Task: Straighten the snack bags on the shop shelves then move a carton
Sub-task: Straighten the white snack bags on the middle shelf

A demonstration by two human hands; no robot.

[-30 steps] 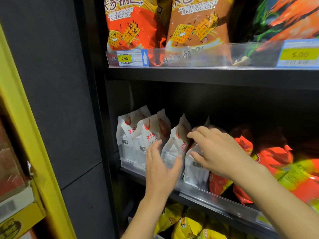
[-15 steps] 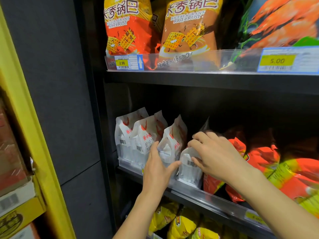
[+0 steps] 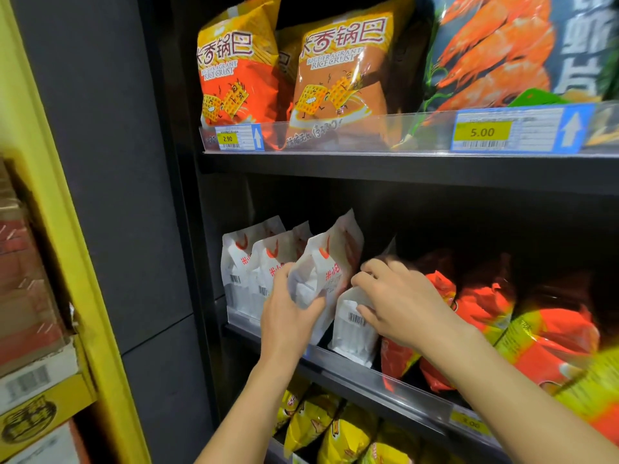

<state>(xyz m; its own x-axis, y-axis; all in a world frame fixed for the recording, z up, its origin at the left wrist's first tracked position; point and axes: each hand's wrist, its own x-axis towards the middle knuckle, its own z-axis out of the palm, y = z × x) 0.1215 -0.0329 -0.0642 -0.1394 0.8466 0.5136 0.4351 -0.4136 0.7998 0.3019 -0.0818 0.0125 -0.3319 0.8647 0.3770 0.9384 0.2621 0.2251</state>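
This is a shop, most likely a small grocery or convenience store. Dark shelves (image 3: 402,169) rise in tiers, each fronted by a clear plastic lip (image 3: 368,132) carrying printed price tags with barcodes and upward arrows, one reading 2.90 (image 3: 227,139) and one 5.00 (image 3: 482,132). Sealed goods stand in rows facing outward: rice crust bags (image 3: 241,68) on top, white bags (image 3: 241,283) below, yellow bags (image 3: 335,430) lowest. A yellow frame (image 3: 67,229) at the left holds blurred boxed goods (image 3: 26,380).
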